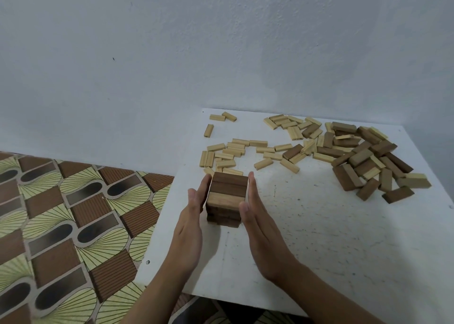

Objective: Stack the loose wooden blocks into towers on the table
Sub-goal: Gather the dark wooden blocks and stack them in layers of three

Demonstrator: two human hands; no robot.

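Toward the table's (319, 237) 9 o'clock edge stands one tower (227, 191), its top layer three blocks. My left hand (190, 215) and right hand (255, 215), two flat palms with straight fingers, press its 9 and 3 o'clock sides, clasping nothing. Loose blocks (363, 156), too many to count, spread from its 12 to 2 o'clock. Three pale blocks (217, 117) lie apart at the table's 11 o'clock corner.

Tower (227, 196) — dark brown, tan-banded; table (319, 225) white, speckled; floor (61, 213) — brown-yellow geometric.

Home room: patterned floor mat (73, 225), painted wall (172, 53), low white table (319, 250).
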